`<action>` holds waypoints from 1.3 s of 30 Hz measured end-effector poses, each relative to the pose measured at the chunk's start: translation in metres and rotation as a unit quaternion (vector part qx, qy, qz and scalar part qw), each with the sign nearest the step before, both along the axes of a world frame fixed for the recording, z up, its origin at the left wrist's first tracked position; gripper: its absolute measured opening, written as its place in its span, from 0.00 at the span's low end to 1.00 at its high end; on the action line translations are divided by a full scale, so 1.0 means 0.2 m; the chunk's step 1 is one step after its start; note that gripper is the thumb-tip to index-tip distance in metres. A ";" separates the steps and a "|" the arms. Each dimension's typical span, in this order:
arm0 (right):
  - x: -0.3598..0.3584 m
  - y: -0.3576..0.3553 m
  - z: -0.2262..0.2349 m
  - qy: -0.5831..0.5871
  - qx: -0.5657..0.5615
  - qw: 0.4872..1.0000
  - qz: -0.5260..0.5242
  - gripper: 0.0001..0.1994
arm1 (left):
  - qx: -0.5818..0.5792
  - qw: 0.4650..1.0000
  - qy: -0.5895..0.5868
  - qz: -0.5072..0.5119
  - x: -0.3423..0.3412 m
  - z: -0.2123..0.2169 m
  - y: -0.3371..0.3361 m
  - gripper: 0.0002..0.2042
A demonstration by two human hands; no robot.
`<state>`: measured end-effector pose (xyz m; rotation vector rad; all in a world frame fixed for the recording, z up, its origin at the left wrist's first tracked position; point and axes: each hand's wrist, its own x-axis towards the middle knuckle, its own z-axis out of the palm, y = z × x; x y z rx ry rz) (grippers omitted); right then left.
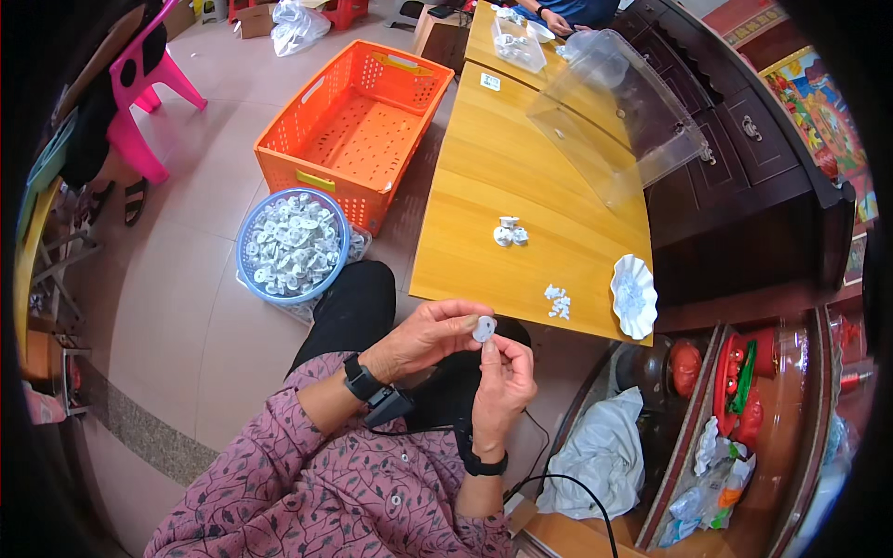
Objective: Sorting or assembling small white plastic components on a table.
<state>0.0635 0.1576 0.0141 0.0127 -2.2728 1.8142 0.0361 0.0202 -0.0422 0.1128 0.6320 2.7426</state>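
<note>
text: none legible | white label on yellow table | dark print, too small to read

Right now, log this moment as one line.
left hand: holding round white piece; right hand: holding same piece; blue basket: heaped with white pieces

The disc looks smooth plastic; the tabletop, wood (faintly glossy).

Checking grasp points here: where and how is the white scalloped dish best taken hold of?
Probably pinch the wavy left rim of the white scalloped dish, coming from its left: the fluted edge stands exposed beside bare yellow tabletop.
</note>
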 end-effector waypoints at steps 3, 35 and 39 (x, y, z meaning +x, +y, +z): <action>0.00 0.01 0.00 0.047 0.087 0.995 -0.007 0.04 | 0.004 1.000 -0.015 0.001 0.01 0.02 0.00 0.14; -0.01 0.01 0.01 -0.002 0.122 0.993 0.003 0.05 | -0.061 0.997 0.044 0.027 0.02 -0.01 -0.02 0.14; -0.01 -0.01 0.03 0.017 0.140 0.990 0.005 0.04 | -0.051 0.998 0.031 0.020 0.02 0.01 -0.03 0.15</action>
